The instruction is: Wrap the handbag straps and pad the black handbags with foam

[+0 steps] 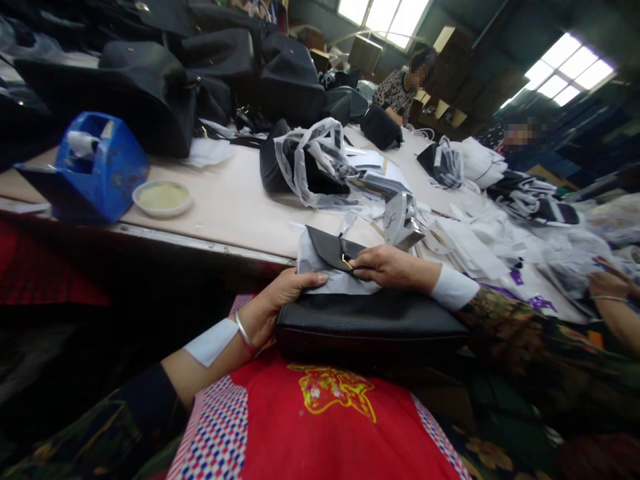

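A black handbag rests across my lap against the table's edge. My left hand grips its left end, thumb pressed on a sheet of white paper that lies against the bag; the other fingers are mostly hidden. Over the paper lies a black flap with a gold-coloured clasp. The fingers of my right hand are closed on the flap beside that clasp. White bands wrap both of my wrists.
A blue tape dispenser and a shallow white dish stand at the table's left. Behind are a black bag with plastic-wrapped handles and several dark bags. White wrapping heaps on the right, where another person's hand reaches in.
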Tool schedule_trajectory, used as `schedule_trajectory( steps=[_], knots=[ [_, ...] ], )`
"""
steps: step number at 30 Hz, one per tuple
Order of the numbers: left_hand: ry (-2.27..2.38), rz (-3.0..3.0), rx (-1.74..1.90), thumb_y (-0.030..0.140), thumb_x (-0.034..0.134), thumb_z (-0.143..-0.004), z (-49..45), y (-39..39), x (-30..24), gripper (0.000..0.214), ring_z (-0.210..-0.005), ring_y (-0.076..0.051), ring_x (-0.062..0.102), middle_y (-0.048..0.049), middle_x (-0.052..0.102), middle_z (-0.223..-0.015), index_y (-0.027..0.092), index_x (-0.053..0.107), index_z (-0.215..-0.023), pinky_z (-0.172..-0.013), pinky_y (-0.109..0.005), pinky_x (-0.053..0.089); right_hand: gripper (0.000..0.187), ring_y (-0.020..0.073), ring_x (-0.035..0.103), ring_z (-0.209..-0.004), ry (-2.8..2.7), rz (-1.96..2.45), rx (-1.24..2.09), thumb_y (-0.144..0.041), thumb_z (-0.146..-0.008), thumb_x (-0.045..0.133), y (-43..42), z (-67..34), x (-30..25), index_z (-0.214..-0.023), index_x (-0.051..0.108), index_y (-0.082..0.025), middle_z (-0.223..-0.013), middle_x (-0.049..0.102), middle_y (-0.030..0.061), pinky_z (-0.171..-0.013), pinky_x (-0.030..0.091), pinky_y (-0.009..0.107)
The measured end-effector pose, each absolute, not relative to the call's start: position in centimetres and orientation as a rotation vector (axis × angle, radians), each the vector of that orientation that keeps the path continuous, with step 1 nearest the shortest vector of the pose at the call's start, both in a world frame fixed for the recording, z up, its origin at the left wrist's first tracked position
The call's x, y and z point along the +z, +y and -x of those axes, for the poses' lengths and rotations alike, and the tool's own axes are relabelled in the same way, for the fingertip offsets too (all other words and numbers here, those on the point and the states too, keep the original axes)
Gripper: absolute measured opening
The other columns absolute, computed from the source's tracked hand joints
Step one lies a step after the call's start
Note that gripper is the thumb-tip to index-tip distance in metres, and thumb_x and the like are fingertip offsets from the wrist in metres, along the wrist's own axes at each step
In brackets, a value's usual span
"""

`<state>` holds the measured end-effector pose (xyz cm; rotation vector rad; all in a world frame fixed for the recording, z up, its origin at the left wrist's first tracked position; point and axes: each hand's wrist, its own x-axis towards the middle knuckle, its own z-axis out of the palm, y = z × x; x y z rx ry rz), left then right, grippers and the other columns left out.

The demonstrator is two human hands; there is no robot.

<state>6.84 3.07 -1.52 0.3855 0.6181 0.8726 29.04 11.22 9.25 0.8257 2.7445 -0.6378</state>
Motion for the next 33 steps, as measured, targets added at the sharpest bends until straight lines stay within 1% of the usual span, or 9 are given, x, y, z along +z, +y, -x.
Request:
schedule_trajectory(
  steps=[3, 6, 9, 12, 16, 21, 28, 33],
  knots=[
    [0.638, -0.375, 0.868, 0.021, 0.083, -0.066, -6.8, 3.1, -1.6, 0.049, -0.075, -0.025, 0.074, -0.0144, 0.078, -0.094, 0.008, 0.072, -0.112, -0.075, -0.034, 0.058, 0.034, 0.0195, 0.064, -0.083, 2.689, -0.955, -0.814, -0.035, -0.095, 0.053, 12.0, -29.6, 8.8, -0.111, 0.075, -0.013, -0.094, 0.072, 0.0099, -0.080, 0.047, 0.029],
    [0.659, -0.368, 0.848, 0.022, 0.083, -0.064, -6.6, 3.3, -1.7, 0.047, -0.073, -0.025, 0.074, -0.0140, 0.079, -0.092, 0.009, 0.073, -0.109, -0.076, -0.036, 0.059, 0.039, 0.0204, 0.067, -0.086, 2.620, -1.079, -0.955, -0.043, -0.092, 0.057, 12.5, -30.2, 8.4, -0.111, 0.076, -0.015, -0.098, 0.075, 0.0083, -0.081, 0.048, 0.028],
    [0.677, -0.355, 0.837, 0.021, 0.082, -0.066, -6.6, 3.2, -1.6, 0.044, -0.072, -0.025, 0.074, -0.0138, 0.079, -0.090, 0.008, 0.074, -0.107, -0.077, -0.036, 0.059, 0.042, 0.0207, 0.067, -0.085, 2.589, -1.096, -1.008, -0.045, -0.091, 0.057, 12.7, -30.5, 8.2, -0.112, 0.076, -0.014, -0.097, 0.076, 0.0077, -0.079, 0.048, 0.029],
    [0.662, -0.341, 0.844, 0.020, 0.080, -0.067, -6.7, 3.1, -1.4, 0.046, -0.073, -0.025, 0.075, -0.0138, 0.079, -0.092, 0.008, 0.072, -0.111, -0.077, -0.035, 0.059, 0.040, 0.0198, 0.066, -0.083, 2.608, -1.079, -0.986, -0.044, -0.092, 0.057, 12.7, -30.4, 8.3, -0.112, 0.076, -0.015, -0.095, 0.075, 0.0068, -0.079, 0.048, 0.028],
    [0.642, -0.343, 0.841, 0.019, 0.080, -0.067, -6.7, 3.1, -1.4, 0.047, -0.075, -0.025, 0.075, -0.0137, 0.079, -0.093, 0.008, 0.072, -0.112, -0.078, -0.035, 0.059, 0.038, 0.0193, 0.066, -0.083, 2.657, -1.032, -0.894, -0.041, -0.093, 0.056, 12.4, -30.1, 8.6, -0.111, 0.076, -0.015, -0.096, 0.074, 0.0081, -0.080, 0.047, 0.028],
    [0.668, -0.348, 0.842, 0.021, 0.082, -0.066, -6.7, 3.0, -1.7, 0.045, -0.072, -0.024, 0.074, -0.0139, 0.079, -0.090, 0.008, 0.073, -0.109, -0.075, -0.034, 0.059, 0.037, 0.0199, 0.064, -0.083, 2.714, -0.850, -0.662, -0.037, -0.097, 0.050, 12.1, -29.7, 9.1, -0.112, 0.075, -0.013, -0.096, 0.072, 0.0116, -0.079, 0.046, 0.029],
    [0.660, -0.349, 0.843, 0.020, 0.081, -0.064, -6.7, 3.1, -1.4, 0.046, -0.071, -0.024, 0.074, -0.0129, 0.079, -0.088, 0.009, 0.074, -0.108, -0.072, -0.033, 0.058, 0.030, 0.0185, 0.061, -0.075, 2.719, -0.674, -0.338, -0.030, -0.099, 0.047, 11.4, -29.0, 9.6, -0.099, 0.073, -0.016, -0.088, 0.069, 0.0099, -0.070, 0.040, 0.028],
    [0.696, -0.381, 0.839, 0.021, 0.083, -0.062, -6.7, 3.1, -1.1, 0.042, -0.069, -0.023, 0.073, -0.0114, 0.079, -0.085, 0.008, 0.075, -0.102, -0.070, -0.032, 0.057, 0.024, 0.0179, 0.061, -0.073, 2.597, -0.610, -0.180, -0.023, -0.098, 0.047, 9.9, -27.6, 10.5, -0.098, 0.069, -0.014, -0.087, 0.070, 0.0114, -0.066, 0.036, 0.028]
  ],
)
